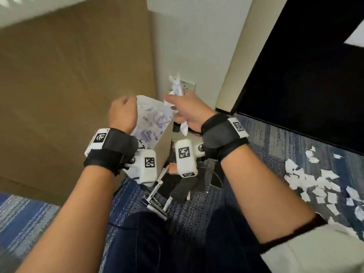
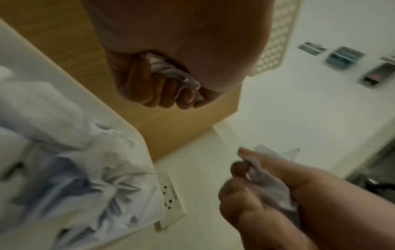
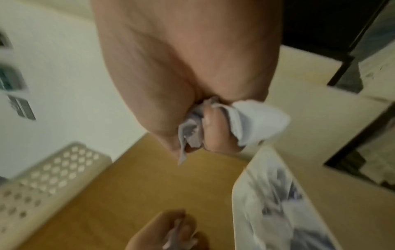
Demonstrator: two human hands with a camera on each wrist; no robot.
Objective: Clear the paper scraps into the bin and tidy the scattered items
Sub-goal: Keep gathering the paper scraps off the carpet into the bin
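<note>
1. my left hand (image 1: 123, 113) is fisted around crumpled paper (image 2: 171, 71), over the bin's (image 1: 163, 142) left rim.
2. my right hand (image 1: 189, 113) clamps a paper wad (image 1: 177, 87) above the bin's right side.
3. the bin holds scraps.
4. loose scraps (image 1: 315, 184) lie on the carpet (image 1: 266, 146) to my right.

Open bin (image 1: 164, 133) mouth between wooden panel (image 1: 74, 75) and wall (image 1: 197, 46).
</note>
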